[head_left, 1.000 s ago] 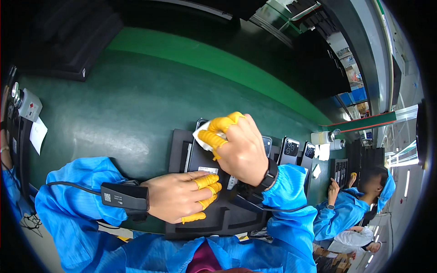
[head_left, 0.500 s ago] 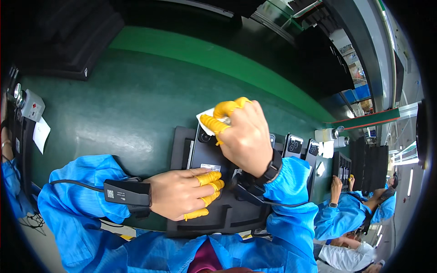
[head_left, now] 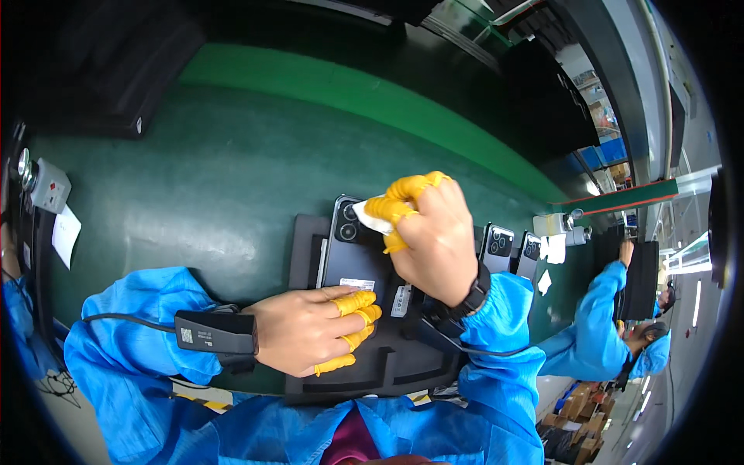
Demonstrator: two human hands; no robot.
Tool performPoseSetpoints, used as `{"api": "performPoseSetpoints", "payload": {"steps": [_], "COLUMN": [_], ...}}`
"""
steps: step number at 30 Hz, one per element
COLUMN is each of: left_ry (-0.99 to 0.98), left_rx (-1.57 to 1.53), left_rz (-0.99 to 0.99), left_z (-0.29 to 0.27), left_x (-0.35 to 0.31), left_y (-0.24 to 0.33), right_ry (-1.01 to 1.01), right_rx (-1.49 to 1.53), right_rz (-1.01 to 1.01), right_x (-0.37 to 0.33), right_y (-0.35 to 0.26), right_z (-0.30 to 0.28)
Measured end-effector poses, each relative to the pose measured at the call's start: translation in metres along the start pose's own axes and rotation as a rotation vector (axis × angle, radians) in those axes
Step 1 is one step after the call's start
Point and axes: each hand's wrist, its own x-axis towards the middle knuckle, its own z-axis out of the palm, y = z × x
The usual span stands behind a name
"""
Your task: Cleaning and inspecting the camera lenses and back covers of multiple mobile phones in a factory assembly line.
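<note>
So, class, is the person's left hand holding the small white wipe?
No, the right hand holds the wipe, while the left hand lies over the dark, rectangular phone.

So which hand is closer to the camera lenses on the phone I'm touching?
Right. Your right hand, holding a white wipe, is just beside the camera lenses; your left hand rests lower on the phone.

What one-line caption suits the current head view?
Left hand resting on a dark phone over a black foam tray; right hand holding a white wipe beside the camera lenses.
</note>
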Motion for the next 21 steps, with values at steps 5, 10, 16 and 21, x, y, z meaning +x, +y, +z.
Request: {"api": "performPoseSetpoints", "payload": {"steps": [5, 10, 16, 21], "left_ry": [0.016, 0.006, 0.021, 0.035], "left_rx": [-0.026, 0.039, 0.047, 0.005], "left_rz": [0.009, 0.015, -0.003, -0.027], "left_z": [-0.013, -0.016, -0.016, -0.011], "left_x": [0.007, 0.006, 0.006, 0.003], "left_y": [-0.007, 0.004, 0.004, 0.000], "right_ry": [0.097, 0.171, 0.100, -0.002], "right_rx": [0.141, 0.101, -0.150, -0.199], "right_rz": [0.000, -0.099, -0.090, -0.024], "right_x": [-0.011, 0.000, 0.001, -0.018], "right_y": [0.001, -0.024, -0.007, 0.013], "right_z": [0.025, 0.035, 0.028, -0.015]}}
